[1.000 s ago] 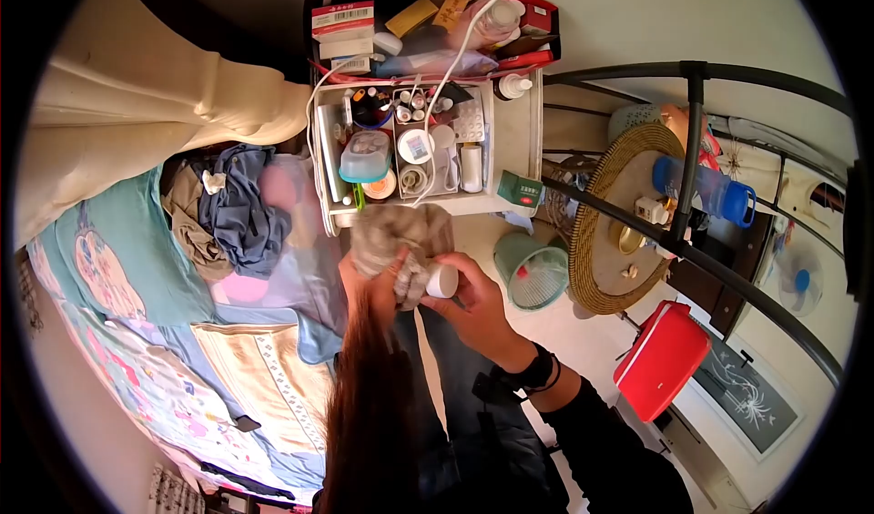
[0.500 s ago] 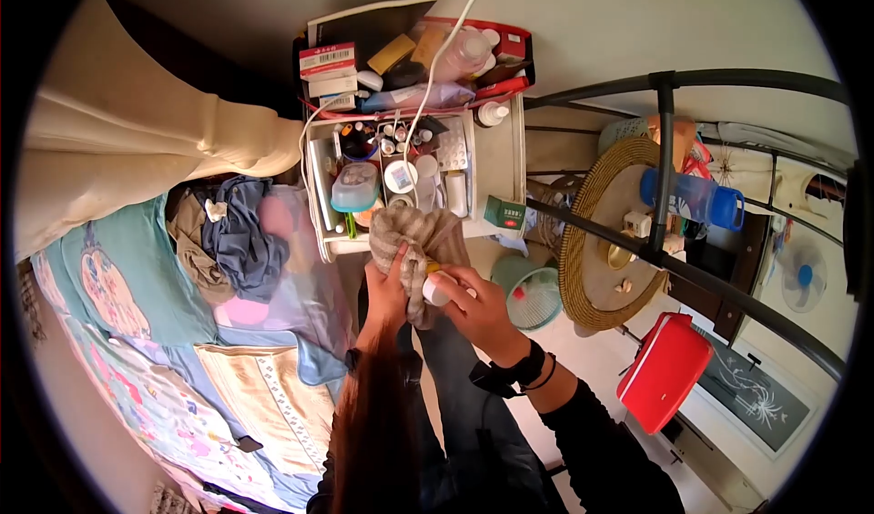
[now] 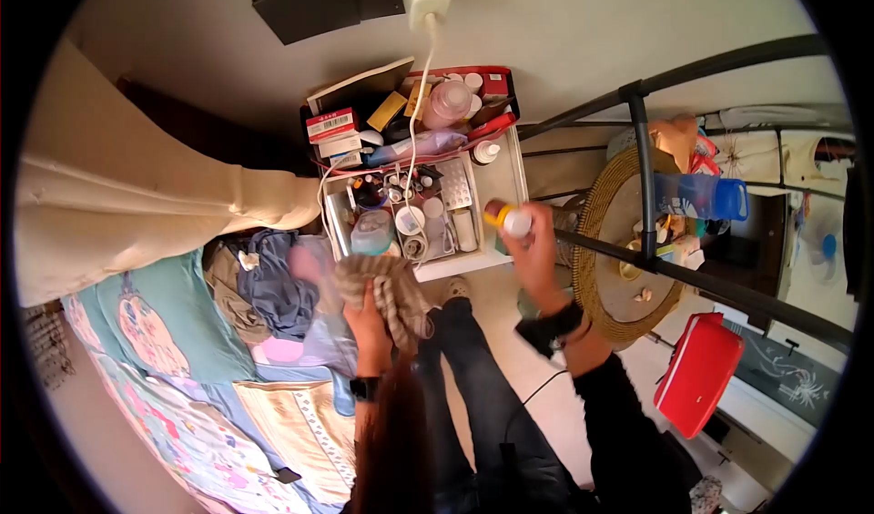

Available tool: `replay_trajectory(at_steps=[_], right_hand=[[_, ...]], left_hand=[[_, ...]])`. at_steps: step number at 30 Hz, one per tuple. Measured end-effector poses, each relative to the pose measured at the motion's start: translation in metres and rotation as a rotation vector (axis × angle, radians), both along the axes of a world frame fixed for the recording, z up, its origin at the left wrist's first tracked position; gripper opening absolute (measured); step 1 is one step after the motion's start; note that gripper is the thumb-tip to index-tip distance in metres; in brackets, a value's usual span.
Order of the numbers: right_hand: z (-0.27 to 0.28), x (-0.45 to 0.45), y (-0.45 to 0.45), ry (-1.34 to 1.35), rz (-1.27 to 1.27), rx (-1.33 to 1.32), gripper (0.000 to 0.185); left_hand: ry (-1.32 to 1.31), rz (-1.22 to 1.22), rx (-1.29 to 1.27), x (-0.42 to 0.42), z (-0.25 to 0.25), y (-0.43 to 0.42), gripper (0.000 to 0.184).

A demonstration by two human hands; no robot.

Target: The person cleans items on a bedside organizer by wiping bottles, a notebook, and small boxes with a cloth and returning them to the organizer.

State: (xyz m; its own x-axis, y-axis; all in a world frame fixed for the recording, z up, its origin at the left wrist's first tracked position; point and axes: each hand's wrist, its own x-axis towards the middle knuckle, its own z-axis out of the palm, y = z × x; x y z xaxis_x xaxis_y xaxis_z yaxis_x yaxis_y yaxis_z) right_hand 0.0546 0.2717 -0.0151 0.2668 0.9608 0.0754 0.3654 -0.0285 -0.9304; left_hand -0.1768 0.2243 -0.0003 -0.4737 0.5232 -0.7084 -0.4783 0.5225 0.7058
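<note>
Both hands are standing apart now: the right hand (image 3: 537,257) is holding the bottle (image 3: 506,217) away from the cloth (image 3: 391,288), which it was crowding half a second ago. Its fingers are curling around the white cap (image 3: 517,223), the base pointing forward-left of them. Just left of this hand the drawer (image 3: 464,265) is lying open; just right, the rail (image 3: 596,245) is running past. The left hand (image 3: 369,321) is gripping the bunched cloth, fingers half closed. Parting bottle from cloth is seemingly the step; moving on would be demanding a firm hold. The right forearm is reaching forward and outward.
</note>
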Motion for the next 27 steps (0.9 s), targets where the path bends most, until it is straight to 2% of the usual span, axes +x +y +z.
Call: replay_trajectory(at_steps=[1,2,3,5,6,8,9,12,14,17,19,27], right_hand=[[-0.023,0.013,0.013,0.088,0.003,-0.006,0.035],[-0.026,0.021,0.026,-0.183,0.019,-0.009,0.034],[-0.028,0.028,0.035,-0.455,0.037,-0.019,0.034],[-0.039,0.035,0.047,-0.419,0.066,-0.129,0.033],[-0.045,0.038,0.049,-0.386,0.112,-0.234,0.033],[-0.059,0.040,0.051,-0.463,0.119,-0.245,0.032],[-0.065,0.039,0.052,-0.546,0.135,-0.250,0.031],[-0.076,0.039,0.055,-0.570,0.152,-0.265,0.030],[-0.080,0.039,0.055,-0.592,0.167,-0.268,0.030],[-0.083,0.035,0.058,-0.568,0.229,-0.248,0.031],[-0.083,0.033,0.059,-0.604,0.276,-0.341,0.032],[-0.077,0.026,0.062,-0.497,0.257,-0.302,0.031]], left_hand=[[-0.095,0.051,-0.011,-0.005,0.015,-0.003,0.022],[0.240,-0.245,0.118,-0.017,0.001,-0.024,0.030],[0.155,-0.219,0.083,-0.023,0.001,-0.030,0.032],[0.076,-0.202,0.042,-0.033,-0.005,-0.043,0.035],[0.258,-0.376,0.119,-0.036,-0.003,-0.052,0.031],[-0.150,-0.079,-0.004,-0.045,-0.006,-0.055,0.028],[-0.144,-0.083,-0.012,-0.049,-0.010,-0.059,0.028],[-0.062,-0.224,0.042,-0.057,-0.021,-0.065,0.028],[-0.266,0.017,0.004,-0.052,-0.011,-0.049,0.027],[-0.229,0.010,0.001,-0.042,0.000,-0.033,0.026],[-0.237,-0.012,0.017,-0.041,-0.006,-0.031,0.027],[-0.261,-0.098,-0.015,-0.044,-0.007,-0.034,0.027]])
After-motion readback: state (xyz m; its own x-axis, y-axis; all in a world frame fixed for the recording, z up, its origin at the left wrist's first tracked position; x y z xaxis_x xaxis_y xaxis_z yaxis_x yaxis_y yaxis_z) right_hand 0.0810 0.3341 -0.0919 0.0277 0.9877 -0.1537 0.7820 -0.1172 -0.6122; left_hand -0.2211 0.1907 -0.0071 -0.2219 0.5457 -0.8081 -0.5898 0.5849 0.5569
